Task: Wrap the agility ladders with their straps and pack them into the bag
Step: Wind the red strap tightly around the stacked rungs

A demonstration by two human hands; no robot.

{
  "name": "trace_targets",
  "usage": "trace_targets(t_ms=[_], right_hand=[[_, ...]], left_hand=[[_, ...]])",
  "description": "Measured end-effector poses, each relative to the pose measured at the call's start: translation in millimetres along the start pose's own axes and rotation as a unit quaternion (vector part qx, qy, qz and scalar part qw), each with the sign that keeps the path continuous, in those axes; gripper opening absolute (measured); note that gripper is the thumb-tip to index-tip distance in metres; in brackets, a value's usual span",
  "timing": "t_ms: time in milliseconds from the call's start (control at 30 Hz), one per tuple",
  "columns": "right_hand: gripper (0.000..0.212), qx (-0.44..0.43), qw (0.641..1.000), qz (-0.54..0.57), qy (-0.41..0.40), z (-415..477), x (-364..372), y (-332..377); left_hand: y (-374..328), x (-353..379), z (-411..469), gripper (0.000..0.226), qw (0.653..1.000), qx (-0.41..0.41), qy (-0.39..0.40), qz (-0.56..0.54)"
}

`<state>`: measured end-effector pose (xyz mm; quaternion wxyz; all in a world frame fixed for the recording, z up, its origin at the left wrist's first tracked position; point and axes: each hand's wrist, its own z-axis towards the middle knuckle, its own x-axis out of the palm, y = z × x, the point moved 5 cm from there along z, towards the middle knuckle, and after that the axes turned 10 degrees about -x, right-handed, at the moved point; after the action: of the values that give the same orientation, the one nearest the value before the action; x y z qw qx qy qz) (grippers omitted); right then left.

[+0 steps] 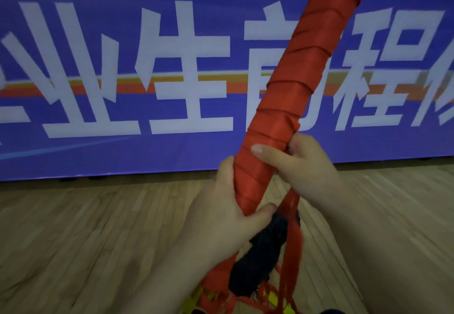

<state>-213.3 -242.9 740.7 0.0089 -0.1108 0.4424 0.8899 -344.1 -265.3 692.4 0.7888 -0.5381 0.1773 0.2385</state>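
Gripping wrapped ladder (302,72) | left hand (228,217) low | right hand (302,166) above

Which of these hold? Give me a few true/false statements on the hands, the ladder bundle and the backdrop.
1. The left hand and the right hand both grip the ladder bundle. True.
2. The ladder bundle lies flat. False: it is held up, slanting toward the upper right.
3. The banner behind is green. False: it is blue with white characters.
4. A loose red strap hangs below the right hand. True.
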Motion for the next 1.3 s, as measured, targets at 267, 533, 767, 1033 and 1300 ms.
trace_targets(t_ms=[267,533,767,1033,1300], right_hand=[[0.068,-0.022,0.984,0.097,0.151,-1,-16,-5],[0.044,-0.022,0.997,-0.077,0.006,-7,-8,13],[0.025,-0.074,0.986,0.13,0.068,-14,-11,12],[0.057,0.009,0.994,0.034,0.102,-16,-19,-5],[0.03,-0.021,0.997,-0.057,-0.049,-20,-7,-3]], left_hand=[[-3,8,1,0.043,0.831,-0.112,0.379,-0.391],[-13,-7,-2,0.041,0.999,-0.016,-0.04,-0.013],[-11,8,1,0.05,0.908,-0.069,0.331,-0.246],[-14,-8,4,0.044,0.979,-0.019,0.043,-0.2],[-17,2,-4,0.048,0.999,0.003,-0.034,0.024]])
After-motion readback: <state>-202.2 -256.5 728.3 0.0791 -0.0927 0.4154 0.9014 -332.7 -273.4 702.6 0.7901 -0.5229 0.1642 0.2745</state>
